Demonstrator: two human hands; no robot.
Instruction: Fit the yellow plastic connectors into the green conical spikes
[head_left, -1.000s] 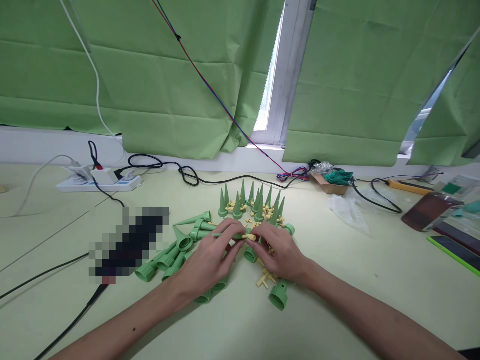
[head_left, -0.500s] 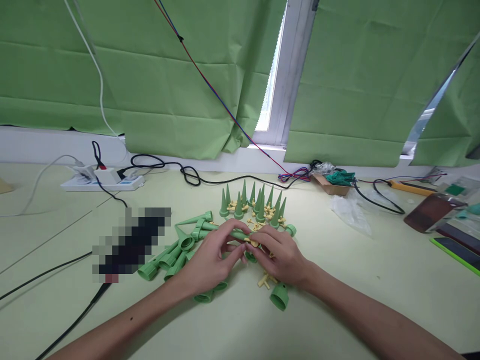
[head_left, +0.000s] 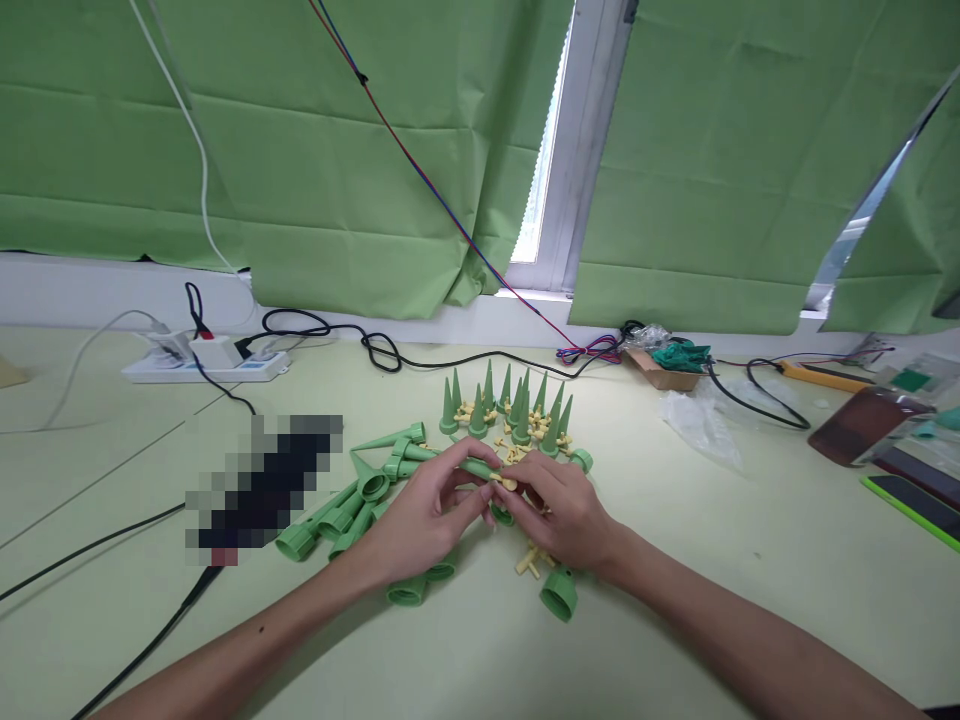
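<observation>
My left hand (head_left: pixel 424 520) is closed in a pinch around a green plastic watering spike (head_left: pixel 478 468), much of which the fingers hide. The fingertips of my right hand (head_left: pixel 570 510) grip a small yellow valve (head_left: pixel 504 482) against its end, and both thumbs nearly meet below. Whether the valve sits inside the spike I cannot tell. Loose green spikes with cup-shaped ends (head_left: pixel 341 515) lie piled beside and under my left hand. Another yellow valve (head_left: pixel 532 560) and a green cup-shaped piece (head_left: pixel 559 594) rest below my right hand.
Behind my hands stand several upright green cones (head_left: pixel 478 415) with yellow valves around them. A blurred-out dark object (head_left: pixel 262 490) lies to the left, before a white power strip (head_left: pixel 206 365). To the right are a small cardboard box (head_left: pixel 660 372), plastic bags (head_left: pixel 697 425) and a green-edged phone (head_left: pixel 915 510).
My hands stay in nearly the same place. The right fingers have shifted slightly, and more of the yellow valve shows between the hands.
</observation>
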